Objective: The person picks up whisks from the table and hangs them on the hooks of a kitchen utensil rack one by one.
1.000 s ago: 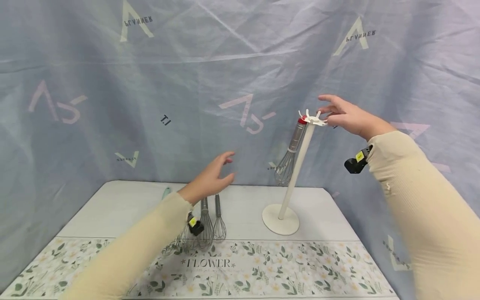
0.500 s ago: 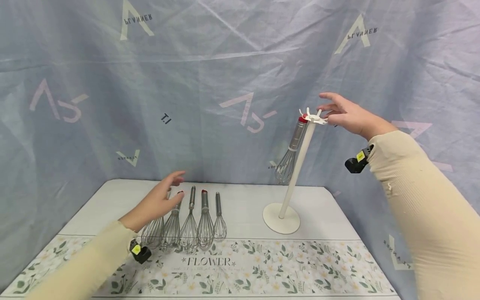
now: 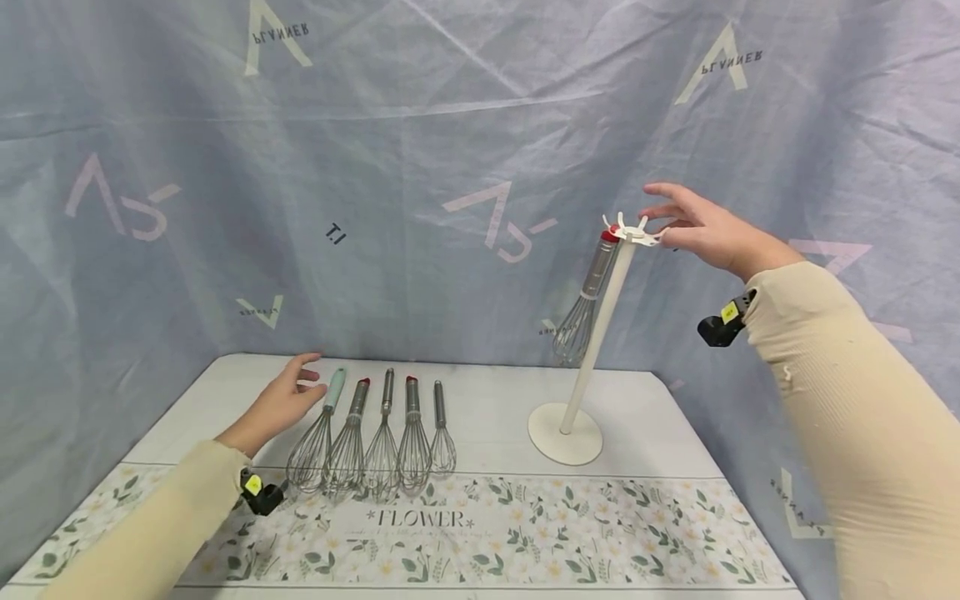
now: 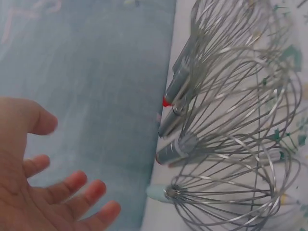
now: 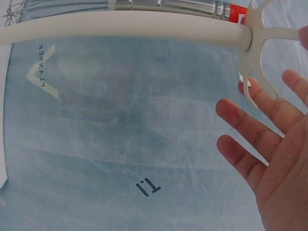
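Evidently legible: FLOWER [image 3: 420, 519], lower centre, on the surface [image 3: 487, 417]; T.I [image 3: 335, 233] and flipped PLANNER [image 3: 281, 33] on the curtain [image 3: 405, 275] above.
Left grip [image 3: 276, 408]: fingers parted, holding nothing, just beside the mint-handled whisk [image 3: 330, 407], lower left.
Right grip [image 3: 705, 233]: fingers loosely spread at the white stand [image 3: 596, 350]'s hooks, upper right, not curled round them.
Whisks [image 3: 387, 407]: five lie left of centre; the red-capped whisk [image 3: 591, 287] hangs from the stand.

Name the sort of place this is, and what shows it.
Probably a staged tabletop set-up rather than a working kitchen: printed cloth hangs behind the table, five whisks lie in a row, and another whisk hangs on a stand.
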`<state>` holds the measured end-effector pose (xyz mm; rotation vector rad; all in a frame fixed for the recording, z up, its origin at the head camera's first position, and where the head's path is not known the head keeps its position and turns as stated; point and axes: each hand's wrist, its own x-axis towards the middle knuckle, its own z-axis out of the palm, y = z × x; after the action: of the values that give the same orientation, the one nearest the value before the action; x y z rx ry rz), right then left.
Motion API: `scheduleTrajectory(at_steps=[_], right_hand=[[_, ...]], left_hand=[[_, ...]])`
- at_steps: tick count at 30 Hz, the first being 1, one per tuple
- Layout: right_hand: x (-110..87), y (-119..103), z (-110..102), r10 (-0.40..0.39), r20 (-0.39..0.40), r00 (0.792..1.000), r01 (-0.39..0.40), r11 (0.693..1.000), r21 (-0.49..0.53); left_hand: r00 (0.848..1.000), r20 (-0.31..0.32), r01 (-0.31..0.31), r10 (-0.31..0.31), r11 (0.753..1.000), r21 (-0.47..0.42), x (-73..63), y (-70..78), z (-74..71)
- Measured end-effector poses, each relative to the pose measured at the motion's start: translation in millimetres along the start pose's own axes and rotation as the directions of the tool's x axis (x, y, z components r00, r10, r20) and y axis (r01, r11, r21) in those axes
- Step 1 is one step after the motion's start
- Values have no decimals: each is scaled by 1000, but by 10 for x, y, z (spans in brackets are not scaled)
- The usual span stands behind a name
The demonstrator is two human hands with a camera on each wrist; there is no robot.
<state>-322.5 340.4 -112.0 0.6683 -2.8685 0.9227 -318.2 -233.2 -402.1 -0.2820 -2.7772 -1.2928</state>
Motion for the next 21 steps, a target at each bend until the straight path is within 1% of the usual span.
scheduleTrajectory(at_steps=[2, 5, 7, 10, 15, 17, 21], right_hand=[[-11, 9, -8, -7, 0, 1000, 7, 1000, 4], [-19, 15, -16, -16, -2, 1000, 16, 1000, -3], [-10, 28, -18, -25, -5, 1000, 25, 1000, -14], [-6, 39, -7, -31, -11, 999, 30, 999, -37], [-26, 25, 26, -13, -21, 1000, 11, 996, -93], [-38, 10, 34, -3, -26, 1000, 0, 993, -117], [-56, -22, 55, 11, -38, 999, -18, 985, -170]], left_hand=[[999, -3, 46, -46, 999, -4, 30, -70, 0], [996, -17, 88, -88, 996, -11, 81, -183, 24], [993, -15, 117, -117, 993, -21, 109, -251, 49], [988, -1, 157, -158, 986, -47, 140, -348, 94], [975, 37, 220, -217, 969, -110, 161, -467, 153], [966, 50, 258, -253, 956, -137, 180, -509, 178], [940, 85, 341, -330, 922, -182, 233, -595, 226]])
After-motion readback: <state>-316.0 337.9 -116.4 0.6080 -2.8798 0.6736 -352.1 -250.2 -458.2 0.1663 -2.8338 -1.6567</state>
